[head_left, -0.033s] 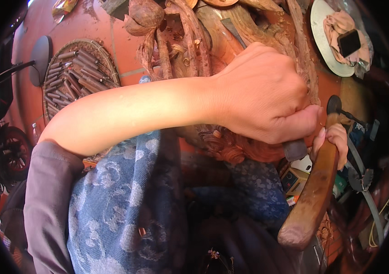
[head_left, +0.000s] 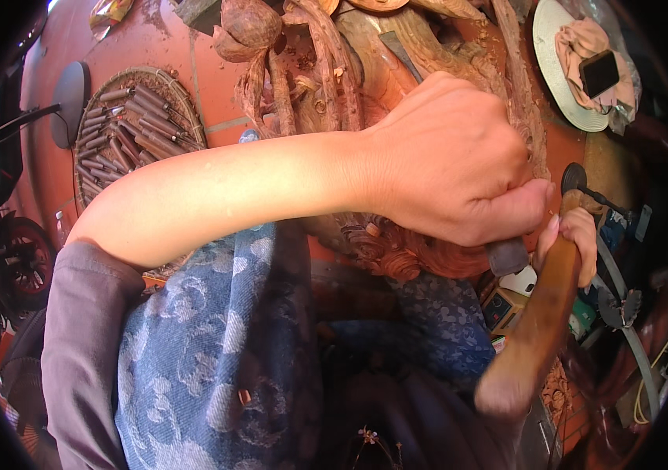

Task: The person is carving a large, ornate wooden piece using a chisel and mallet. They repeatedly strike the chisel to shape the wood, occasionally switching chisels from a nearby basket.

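Stretched across the picture from the left, my left hand (head_left: 455,160) is closed in a fist around a chisel (head_left: 508,257). The chisel's dark handle end sticks out below the fist, and a metal blade shows beyond the knuckles against the wood. At the right, my right hand (head_left: 581,239) grips a wooden mallet (head_left: 537,329); its thick rounded end hangs toward me, slightly blurred. Under and beyond my left arm lies a reddish-brown wood carving (head_left: 318,70) with carved stems, a bulb shape and swirls. My forearm hides part of it.
A round woven tray (head_left: 200,129) full of wooden-handled tools (head_left: 153,117) sits on the red tiled floor (head_left: 228,90) at left. A pale hat (head_left: 549,55) with cloth and a phone (head_left: 599,74) lies far right. A motorbike wheel (head_left: 27,262) stands at the left edge.
The mallet's thick end has shifted slightly up and left and now looks smeared by motion. My left hand and the chisel stay in place.
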Demonstrator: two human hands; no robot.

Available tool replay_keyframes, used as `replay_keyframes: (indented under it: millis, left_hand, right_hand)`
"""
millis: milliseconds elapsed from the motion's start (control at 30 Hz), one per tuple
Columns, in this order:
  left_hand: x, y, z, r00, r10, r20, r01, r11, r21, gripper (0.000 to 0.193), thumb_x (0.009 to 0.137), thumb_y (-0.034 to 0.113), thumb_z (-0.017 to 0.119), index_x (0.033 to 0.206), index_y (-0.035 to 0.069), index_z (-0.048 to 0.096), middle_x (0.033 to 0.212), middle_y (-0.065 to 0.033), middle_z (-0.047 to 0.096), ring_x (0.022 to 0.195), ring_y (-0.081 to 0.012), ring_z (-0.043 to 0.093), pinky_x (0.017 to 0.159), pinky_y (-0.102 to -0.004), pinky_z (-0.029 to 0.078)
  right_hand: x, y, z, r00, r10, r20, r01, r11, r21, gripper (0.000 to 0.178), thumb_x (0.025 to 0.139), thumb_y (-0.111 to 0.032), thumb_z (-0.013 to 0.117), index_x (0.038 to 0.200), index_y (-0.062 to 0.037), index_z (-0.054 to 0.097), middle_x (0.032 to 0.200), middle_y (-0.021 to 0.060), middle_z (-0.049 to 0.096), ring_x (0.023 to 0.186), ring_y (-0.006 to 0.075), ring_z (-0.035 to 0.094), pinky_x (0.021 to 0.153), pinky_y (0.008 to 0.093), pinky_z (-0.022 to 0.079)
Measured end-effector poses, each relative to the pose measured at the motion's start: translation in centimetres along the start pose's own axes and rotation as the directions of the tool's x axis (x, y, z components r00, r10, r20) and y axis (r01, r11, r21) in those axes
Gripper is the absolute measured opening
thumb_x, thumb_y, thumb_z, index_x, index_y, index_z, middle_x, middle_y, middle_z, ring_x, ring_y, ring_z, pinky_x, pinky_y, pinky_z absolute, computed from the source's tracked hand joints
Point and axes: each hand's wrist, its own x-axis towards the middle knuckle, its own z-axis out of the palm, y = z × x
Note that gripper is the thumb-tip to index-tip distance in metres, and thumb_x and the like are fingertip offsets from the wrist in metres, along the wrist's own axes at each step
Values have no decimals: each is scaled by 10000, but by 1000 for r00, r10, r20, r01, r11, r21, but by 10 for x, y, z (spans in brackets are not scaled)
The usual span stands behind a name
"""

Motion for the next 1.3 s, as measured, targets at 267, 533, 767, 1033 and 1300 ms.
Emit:
replay_keyframes:
  millis: [267,533,767,1033,1300]
  left_hand:
    - [0,-6,-6,1000,7,28,-7,1000,14,433,839,313,550,480,74,576,436,-145,462,424,-362,505,411,-443,382]
    - [0,-7,-7,1000,-9,-23,10,999,48,444,829,310,543,461,62,553,429,-144,453,422,-356,503,412,-445,376]
    - [0,-12,-10,1000,29,-5,-29,1000,-12,448,829,318,541,466,57,550,428,-146,449,421,-356,500,411,-444,374]
    - [1,-14,-15,999,49,17,-49,999,-6,445,830,324,538,475,57,557,432,-150,453,422,-363,499,413,-443,386]
    - [1,-12,-15,1000,-12,9,11,989,146,459,823,361,512,510,35,594,465,-172,510,455,-366,553,455,-437,454]
  right_hand:
    - [9,4,0,996,-13,91,33,973,-227,268,694,112,727,816,20,507,648,124,550,549,249,539,545,365,490]
    - [18,-4,-6,964,84,252,22,920,-391,271,723,111,699,859,16,484,673,125,555,580,244,552,565,369,495]
    - [16,1,-5,979,47,197,9,961,-275,268,733,95,715,865,7,499,680,125,564,598,249,568,580,371,506]
    - [12,6,-8,981,28,190,29,956,-293,272,713,98,728,829,23,494,655,145,565,551,252,554,555,375,506]
    - [14,-7,-10,929,255,267,-76,839,-538,276,719,104,711,855,13,489,671,127,558,575,238,555,578,366,502]
